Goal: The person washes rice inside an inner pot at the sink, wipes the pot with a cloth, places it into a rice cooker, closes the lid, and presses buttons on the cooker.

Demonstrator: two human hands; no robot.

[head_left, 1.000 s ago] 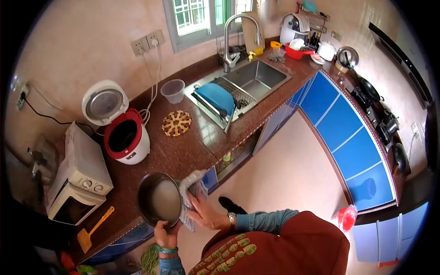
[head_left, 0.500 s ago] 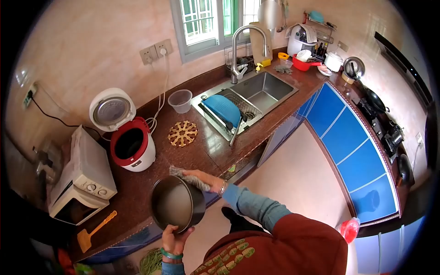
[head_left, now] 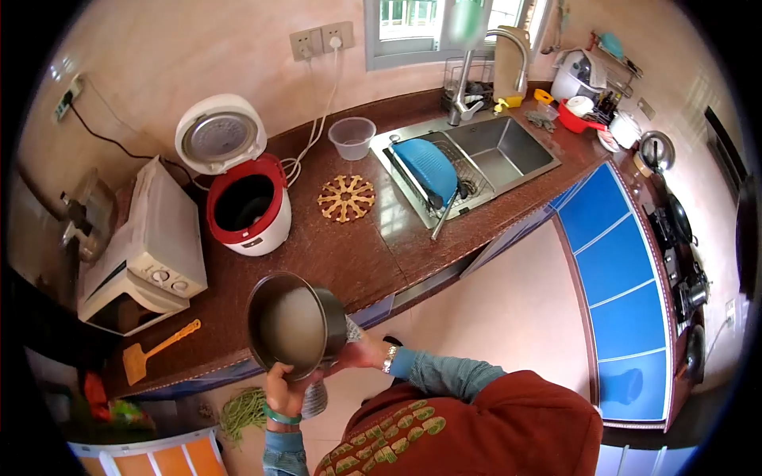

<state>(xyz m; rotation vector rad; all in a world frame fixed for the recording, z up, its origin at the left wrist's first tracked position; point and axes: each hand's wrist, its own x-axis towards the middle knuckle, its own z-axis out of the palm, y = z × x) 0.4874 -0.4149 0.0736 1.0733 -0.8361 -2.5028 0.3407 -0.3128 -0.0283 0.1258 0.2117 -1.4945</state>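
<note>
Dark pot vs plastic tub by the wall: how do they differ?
Look: the dark pot is opaque; the plastic tub is translucent.
Support: the left hand holds the pot at its rim; the tub stands on the counter, untouched.
Place: the pot is at the counter's front edge; the tub is farther back.
Shared: both are round and open-topped.

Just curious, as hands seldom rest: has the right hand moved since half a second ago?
Yes. Judged against the front edge of the counter, the right hand has drawn back, away from it, toward the wearer.
</note>
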